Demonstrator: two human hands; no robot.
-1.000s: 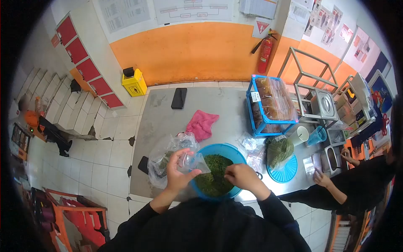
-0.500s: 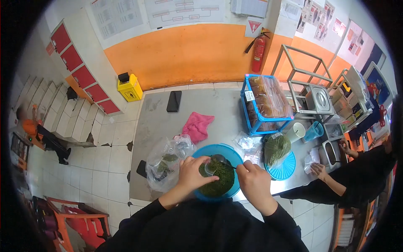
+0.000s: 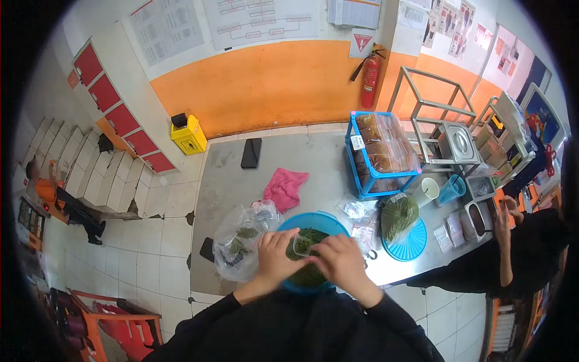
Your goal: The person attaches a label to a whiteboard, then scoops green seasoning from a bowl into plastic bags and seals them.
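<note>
A blue tub holding chopped green leaves stands at the table's near edge. Over it, my left hand grips a small clear plastic bag between thumb and fingers. My right hand meets it from the right, its fingers closed at the bag's edge and close to my left thumb. Whether a tool is in my right hand cannot be made out. To the left of the tub lies a large clear bag with some greens inside.
A pink cloth, a black phone, a blue crate of brown packets, a bag of greens, a blue lid and a white cup are on the table. Another person stands at right.
The small bag stays in my left hand over the tub. My right hand has come in from the right to the bag; the dark-handled spoon it held is no longer visible. The co-worker's hands have risen.
</note>
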